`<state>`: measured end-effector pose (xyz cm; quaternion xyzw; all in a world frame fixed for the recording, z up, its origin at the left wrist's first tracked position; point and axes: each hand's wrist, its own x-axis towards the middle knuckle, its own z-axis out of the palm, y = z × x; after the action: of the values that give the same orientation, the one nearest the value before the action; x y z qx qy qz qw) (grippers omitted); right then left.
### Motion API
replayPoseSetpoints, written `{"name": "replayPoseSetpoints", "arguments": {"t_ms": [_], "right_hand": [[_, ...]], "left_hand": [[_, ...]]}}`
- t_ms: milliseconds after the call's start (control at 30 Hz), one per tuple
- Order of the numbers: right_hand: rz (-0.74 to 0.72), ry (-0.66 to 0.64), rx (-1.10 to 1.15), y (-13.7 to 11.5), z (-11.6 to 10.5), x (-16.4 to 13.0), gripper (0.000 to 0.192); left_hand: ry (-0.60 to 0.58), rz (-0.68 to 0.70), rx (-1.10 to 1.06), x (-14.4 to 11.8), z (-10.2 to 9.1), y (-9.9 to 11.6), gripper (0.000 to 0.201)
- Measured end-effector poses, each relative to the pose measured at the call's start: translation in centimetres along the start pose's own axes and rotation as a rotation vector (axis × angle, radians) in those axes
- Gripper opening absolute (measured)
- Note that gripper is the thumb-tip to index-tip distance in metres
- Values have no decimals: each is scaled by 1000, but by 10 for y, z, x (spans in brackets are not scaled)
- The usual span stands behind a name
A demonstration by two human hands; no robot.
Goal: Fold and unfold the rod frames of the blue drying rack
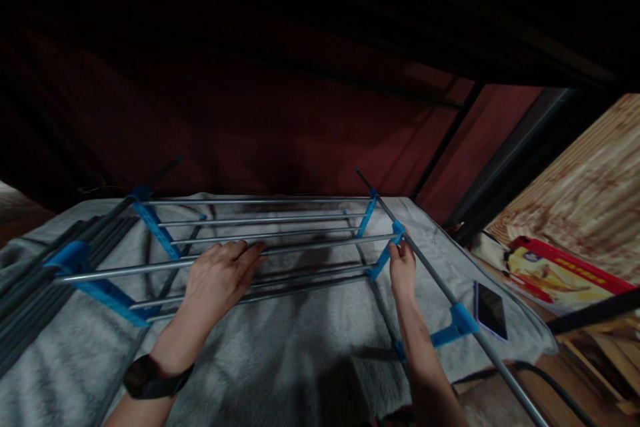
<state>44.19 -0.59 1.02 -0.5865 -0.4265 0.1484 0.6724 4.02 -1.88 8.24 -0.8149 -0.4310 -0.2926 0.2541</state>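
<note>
A rack of thin metal rods joined by blue plastic brackets lies across a grey blanket. My left hand (223, 277), with a dark band on the wrist, is closed over a long metal rod (125, 271) near its middle; the fingertips are partly hidden. At the rod's right end, my right hand (403, 270) grips a blue plastic bracket (397, 229), its fingers curled just below the joint. This bracket sits on a slanting side pole (433, 270). The rod's left end lies at another blue bracket (75, 259).
Several loose grey tubes (30, 307) lie on the blanket (280, 360) at the left. A phone (491, 310) rests near the right edge. Beyond it are a red and yellow package (555, 273) and a dark frame bar. A dark red curtain (260, 127) hangs behind.
</note>
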Motion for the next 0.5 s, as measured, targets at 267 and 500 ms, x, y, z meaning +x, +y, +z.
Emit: {"name": "replayPoseSetpoints", "arguments": {"t_ms": [267, 500], "right_hand": [[45, -20, -35, -4, -4, -3, 69], [14, -52, -82, 5, -7, -26, 71]], "left_hand": [[-123, -31, -2, -6, -2, 9, 31], [-181, -73, -49, -10, -3, 17, 24]]}}
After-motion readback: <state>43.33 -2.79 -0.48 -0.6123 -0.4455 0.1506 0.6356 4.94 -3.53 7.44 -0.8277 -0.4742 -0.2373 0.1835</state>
